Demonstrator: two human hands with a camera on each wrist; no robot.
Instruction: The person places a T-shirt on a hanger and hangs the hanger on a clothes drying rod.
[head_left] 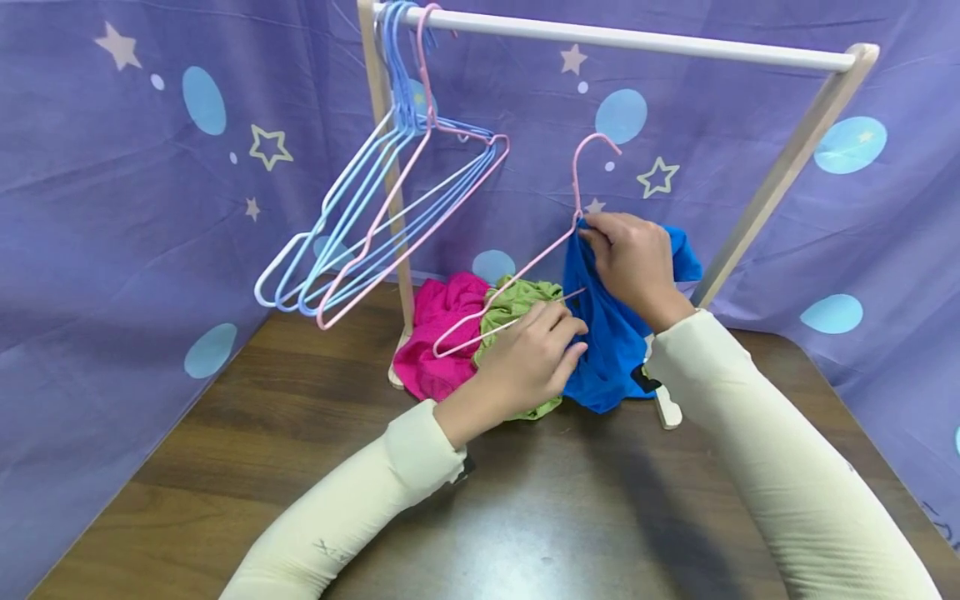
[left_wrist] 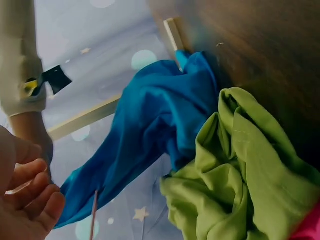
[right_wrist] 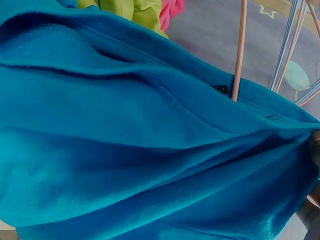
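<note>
With thumb and fingers, my right hand point(head_left: 633, 254) pinches a blue garment point(head_left: 603, 358) at the neck of a pink hanger point(head_left: 534, 257). The hanger's hook points up, and one of its arms runs inside the cloth. In the right wrist view the garment's ribbed edge point(right_wrist: 55, 47) gapes around the hanger bar point(right_wrist: 240, 50). My left hand point(head_left: 532, 354) is beside the garment, in front of the hanger's lower bar. Its fingers point(left_wrist: 32, 192) are loosely bent in the left wrist view, with nothing visibly held; whether they touch the cloth I cannot tell.
Blue hangers point(head_left: 300, 267) and another pink hanger point(head_left: 397, 187) hang at the left end of the white rail point(head_left: 637, 37). Green cloth point(head_left: 525, 296) and pink cloth point(head_left: 427, 350) lie heaped under it on the wooden table point(head_left: 247, 467). A wooden post point(head_left: 787, 175) supports the rail's right end.
</note>
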